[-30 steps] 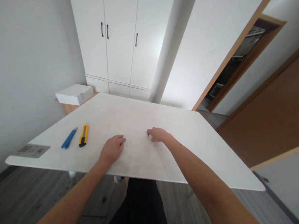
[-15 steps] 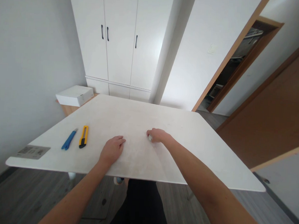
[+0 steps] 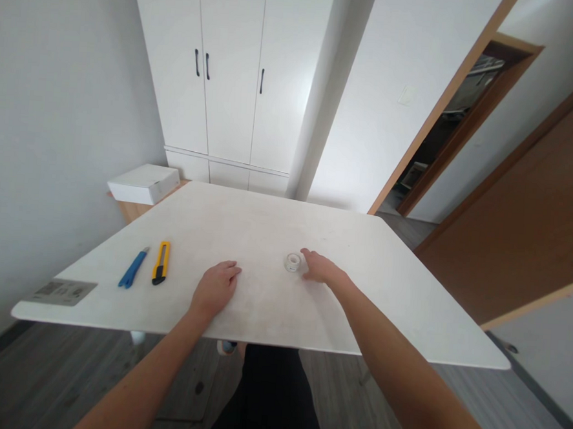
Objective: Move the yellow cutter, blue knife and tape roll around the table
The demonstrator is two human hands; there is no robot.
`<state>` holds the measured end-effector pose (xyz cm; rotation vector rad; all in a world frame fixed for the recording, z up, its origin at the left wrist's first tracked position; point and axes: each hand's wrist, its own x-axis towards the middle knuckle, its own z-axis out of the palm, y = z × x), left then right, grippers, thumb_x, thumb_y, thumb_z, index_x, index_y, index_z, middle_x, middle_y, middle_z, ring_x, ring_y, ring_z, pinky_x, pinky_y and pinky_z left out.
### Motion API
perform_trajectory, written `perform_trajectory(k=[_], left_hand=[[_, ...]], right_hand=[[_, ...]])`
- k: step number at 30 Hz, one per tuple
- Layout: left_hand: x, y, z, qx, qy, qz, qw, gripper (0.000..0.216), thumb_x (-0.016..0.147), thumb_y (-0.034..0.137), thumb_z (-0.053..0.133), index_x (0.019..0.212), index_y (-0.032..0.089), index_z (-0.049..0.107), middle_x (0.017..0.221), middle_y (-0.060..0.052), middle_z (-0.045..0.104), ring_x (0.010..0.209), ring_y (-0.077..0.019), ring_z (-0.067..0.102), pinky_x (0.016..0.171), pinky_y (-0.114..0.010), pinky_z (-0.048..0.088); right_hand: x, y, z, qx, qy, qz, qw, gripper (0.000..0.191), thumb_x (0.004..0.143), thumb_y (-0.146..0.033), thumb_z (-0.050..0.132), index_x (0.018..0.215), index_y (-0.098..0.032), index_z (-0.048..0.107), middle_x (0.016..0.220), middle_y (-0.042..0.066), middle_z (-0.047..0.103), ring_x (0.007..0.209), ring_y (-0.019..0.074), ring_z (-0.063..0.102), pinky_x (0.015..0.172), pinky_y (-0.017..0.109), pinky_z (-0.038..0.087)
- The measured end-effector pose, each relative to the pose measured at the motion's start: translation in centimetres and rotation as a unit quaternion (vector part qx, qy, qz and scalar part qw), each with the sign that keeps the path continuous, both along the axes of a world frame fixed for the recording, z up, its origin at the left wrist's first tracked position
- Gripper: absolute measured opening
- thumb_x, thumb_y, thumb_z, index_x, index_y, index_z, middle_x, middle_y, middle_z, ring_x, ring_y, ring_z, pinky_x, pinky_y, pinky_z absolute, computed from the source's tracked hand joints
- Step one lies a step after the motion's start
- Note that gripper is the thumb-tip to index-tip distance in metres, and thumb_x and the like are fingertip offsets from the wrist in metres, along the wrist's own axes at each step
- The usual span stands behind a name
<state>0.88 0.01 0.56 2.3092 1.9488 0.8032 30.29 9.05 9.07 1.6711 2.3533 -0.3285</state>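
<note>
A small roll of clear tape (image 3: 292, 262) lies flat on the white table (image 3: 261, 226), its round hole facing up. Just right of the roll is my right hand (image 3: 318, 267), its thumb and fingers apart and nothing between them. My left hand (image 3: 216, 288) rests on the tabletop near the front edge, palm down, with fingers stretched out and holding nothing. Over to the left lie a yellow utility knife (image 3: 161, 262) with a black end and a blue pen-like cutter (image 3: 133, 267) with a greyish tip.
A grey printed label (image 3: 63, 292) is stuck at the table's front left corner. Beyond the left edge, a white box (image 3: 143, 183) sits on a wooden surface. White cabinets (image 3: 229, 107) stand behind the table, and a brown door (image 3: 524, 209) is at the right.
My right hand has let go of the tape roll and drawn back to the right, its fingers spreading. The roll now shows fully on the table. My left hand has stayed put.
</note>
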Motion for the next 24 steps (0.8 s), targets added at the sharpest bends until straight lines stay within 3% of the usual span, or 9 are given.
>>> perform_trajectory(k=[5,14,19,24], left_hand=[[0.0,0.0,0.0,0.003,0.004,-0.003,1.0,0.039,0.089,0.021,0.041,0.109,0.02,0.075,0.125,-0.009,0.07,0.118,-0.022,0.063,0.109,-0.039,0.046],[-0.3,0.2,-0.5,0.016,0.019,-0.005,1.0,0.04,0.091,0.025,0.04,0.108,0.02,0.075,0.124,-0.009,0.07,0.117,-0.022,0.064,0.109,-0.038,0.046],[-0.3,0.2,-0.5,0.019,0.015,-0.006,1.0,0.04,0.091,0.026,0.04,0.108,0.019,0.075,0.123,-0.009,0.071,0.116,-0.0225,0.064,0.108,-0.038,0.047],[-0.3,0.1,-0.4,0.019,0.018,-0.003,1.0,0.04,0.091,0.025,0.04,0.108,0.019,0.075,0.123,-0.009,0.071,0.115,-0.0224,0.065,0.108,-0.038,0.047]], right_hand=[[4.4,-3.7,-2.6,0.075,0.037,-0.105,0.991,0.042,0.093,-0.027,0.051,0.135,-0.019,0.053,0.131,0.013,0.061,0.118,0.0238,0.059,0.096,0.032,0.043],[5.9,-9.4,-6.2,0.233,0.112,-0.11,0.96,0.041,0.098,-0.025,0.041,0.135,-0.018,0.056,0.134,0.014,0.059,0.124,0.0249,0.051,0.108,0.036,0.036],[5.8,-9.6,-6.3,0.228,0.115,-0.101,0.961,0.037,0.099,-0.024,0.04,0.13,-0.019,0.06,0.13,0.013,0.061,0.12,0.0254,0.053,0.107,0.037,0.037],[4.2,-7.7,-4.4,0.17,0.085,-0.129,0.973,0.038,0.1,-0.03,0.042,0.134,-0.023,0.056,0.134,0.011,0.058,0.117,0.0229,0.058,0.099,0.033,0.043]])
